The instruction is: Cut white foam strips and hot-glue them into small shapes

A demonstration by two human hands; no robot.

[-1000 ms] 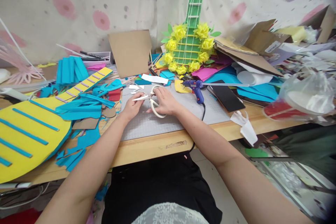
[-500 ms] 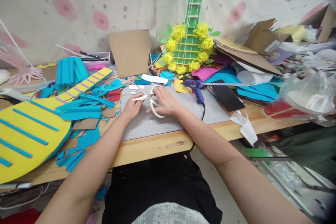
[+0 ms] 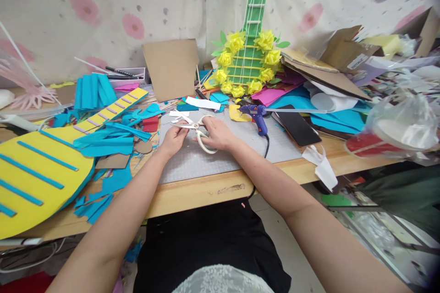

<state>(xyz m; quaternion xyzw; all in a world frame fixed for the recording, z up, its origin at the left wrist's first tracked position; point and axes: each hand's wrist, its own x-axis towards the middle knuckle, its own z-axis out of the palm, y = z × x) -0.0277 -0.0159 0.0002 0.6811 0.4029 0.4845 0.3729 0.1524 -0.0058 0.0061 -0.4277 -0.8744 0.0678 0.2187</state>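
Note:
My right hand (image 3: 217,133) grips a pair of white-handled scissors (image 3: 206,147) above the grey cutting mat (image 3: 192,167). The blades point left and lie nearly together, right by the fingertips of my left hand (image 3: 174,139). Those left fingers are pinched; whatever thin thing they hold is too small to name. Just beyond the blades lie white strips (image 3: 203,103). To the right of my right hand, a blue glue gun (image 3: 257,119) rests on the mat with its cord trailing down.
A yellow guitar-shaped board (image 3: 44,178) and blue scraps (image 3: 106,146) cover the left. Behind stand a cardboard sheet (image 3: 170,68) and a green guitar shape (image 3: 252,52) ringed with yellow flowers. A phone (image 3: 297,128), paper piles and a plastic-wrapped cup (image 3: 392,135) occupy the right.
The scissor blades, spread apart half a second ago, have come nearly together beside my left fingers. Both hands stay in about the same place.

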